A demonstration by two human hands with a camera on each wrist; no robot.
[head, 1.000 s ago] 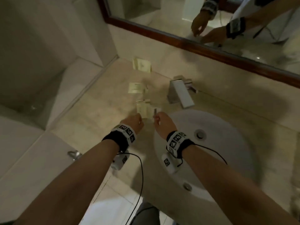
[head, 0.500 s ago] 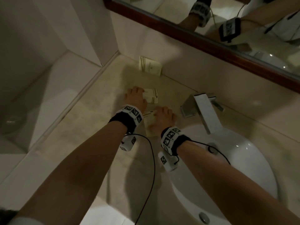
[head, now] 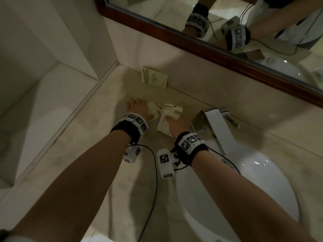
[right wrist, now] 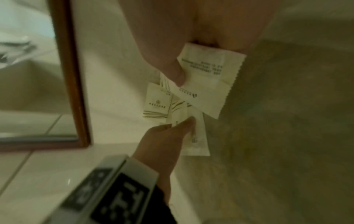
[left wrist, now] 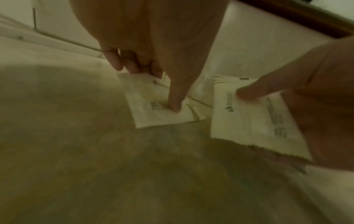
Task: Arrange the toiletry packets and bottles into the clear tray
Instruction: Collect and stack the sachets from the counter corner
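Note:
My left hand (head: 139,107) pinches a cream toiletry packet (head: 154,109) just above the marble counter; in the left wrist view its thumb (left wrist: 174,104) presses on that packet (left wrist: 153,112). Right beside it, my right hand (head: 173,120) grips a second, larger cream packet (head: 166,123), thumb on top (right wrist: 177,74) of the printed sheet (right wrist: 206,86). A third packet (head: 153,77) leans upright against the backsplash behind both hands, also seen as the small packet (right wrist: 157,103) in the right wrist view. No tray or bottles are in view.
A chrome faucet (head: 215,123) stands just right of my right hand, over the white basin (head: 253,189). A wood-framed mirror (head: 201,48) runs above the backsplash. The counter (head: 97,154) ends at a tiled wall on the left.
Both hands moved forward from the basin's edge toward the backsplash. My left hand reached the packet lying on the counter and now pinches it; my right hand kept its packet.

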